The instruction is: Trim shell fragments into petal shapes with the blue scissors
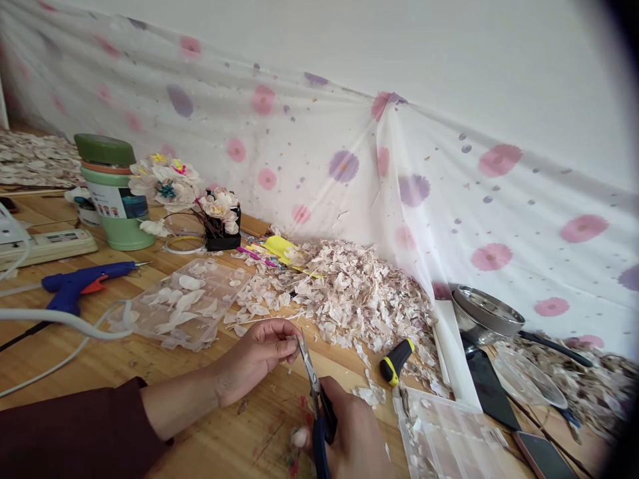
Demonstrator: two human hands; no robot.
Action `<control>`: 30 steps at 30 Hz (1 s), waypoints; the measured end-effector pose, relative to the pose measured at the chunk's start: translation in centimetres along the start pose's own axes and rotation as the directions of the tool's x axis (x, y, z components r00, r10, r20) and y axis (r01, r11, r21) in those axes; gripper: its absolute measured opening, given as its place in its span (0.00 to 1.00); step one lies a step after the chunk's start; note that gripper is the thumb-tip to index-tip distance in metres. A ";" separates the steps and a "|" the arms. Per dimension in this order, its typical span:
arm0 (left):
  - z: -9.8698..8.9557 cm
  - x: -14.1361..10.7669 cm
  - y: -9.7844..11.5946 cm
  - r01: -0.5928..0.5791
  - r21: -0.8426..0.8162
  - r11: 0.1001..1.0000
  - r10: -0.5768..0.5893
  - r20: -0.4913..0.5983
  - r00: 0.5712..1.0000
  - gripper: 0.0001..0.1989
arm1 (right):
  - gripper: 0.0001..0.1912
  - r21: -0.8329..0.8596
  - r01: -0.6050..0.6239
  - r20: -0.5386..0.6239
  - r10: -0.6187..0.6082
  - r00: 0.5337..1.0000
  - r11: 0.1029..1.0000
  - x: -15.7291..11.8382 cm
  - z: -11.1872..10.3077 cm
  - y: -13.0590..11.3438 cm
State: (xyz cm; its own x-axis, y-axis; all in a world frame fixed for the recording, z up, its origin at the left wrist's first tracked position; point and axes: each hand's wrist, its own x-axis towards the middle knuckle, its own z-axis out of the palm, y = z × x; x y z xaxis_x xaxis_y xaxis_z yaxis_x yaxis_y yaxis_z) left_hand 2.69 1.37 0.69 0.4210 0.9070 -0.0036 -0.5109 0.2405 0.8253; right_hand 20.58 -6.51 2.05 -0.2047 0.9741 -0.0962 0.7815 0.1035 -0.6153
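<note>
My right hand [357, 432] is wrapped round the dark blue handles of a pair of scissors [310, 372], whose blades point up and away from me. Close to the blade tips, my left hand [262, 352] is closed in a pinch. Whatever sits between those fingertips is too small and hidden to name. Beyond both hands lies a large heap of pale, dry, petal-like flakes [344, 286]. A clear plastic tray [144, 319] with white petal-shaped pieces on it rests past my left hand.
At left are a blue glue gun [90, 279], a white cable [60, 318], a power strip [54, 247], a green container [114, 199] and petal flowers [167, 183]. At right are a black-and-yellow handle [397, 361], a compartment box [444, 432], a phone [543, 456] and metal bowls [486, 313].
</note>
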 end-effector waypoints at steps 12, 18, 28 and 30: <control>0.0 -0.1 0.1 0.006 -0.006 1.000 -0.006 0.021 1.000 0.12 | 0.09 -0.035 -0.037 -0.052 0.035 0.998 0.999 0.2 0.4 -0.1; 0.0 0.0 0.1 0.003 -0.004 1.000 -0.003 0.016 1.000 0.12 | 0.09 -0.046 -0.026 -0.064 0.023 0.998 0.999 0.3 0.3 0.1; 0.3 -0.1 0.4 -0.020 0.040 0.999 0.019 0.003 1.000 0.13 | 0.09 0.017 0.032 -0.096 -0.030 0.995 0.999 0.1 0.2 0.6; 0.2 -0.1 0.4 -0.014 0.050 0.999 0.014 -0.004 1.000 0.13 | 0.11 0.043 0.042 -0.087 -0.038 0.996 0.998 0.0 0.0 0.4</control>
State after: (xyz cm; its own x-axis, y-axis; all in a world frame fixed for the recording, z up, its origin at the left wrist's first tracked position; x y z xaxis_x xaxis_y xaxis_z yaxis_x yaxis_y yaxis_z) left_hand 2.60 1.33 1.19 0.4109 0.9117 0.0058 -0.4784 0.2102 0.8526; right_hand 20.90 -6.50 1.75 -0.1823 0.9832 -0.0046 0.7465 0.1353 -0.6515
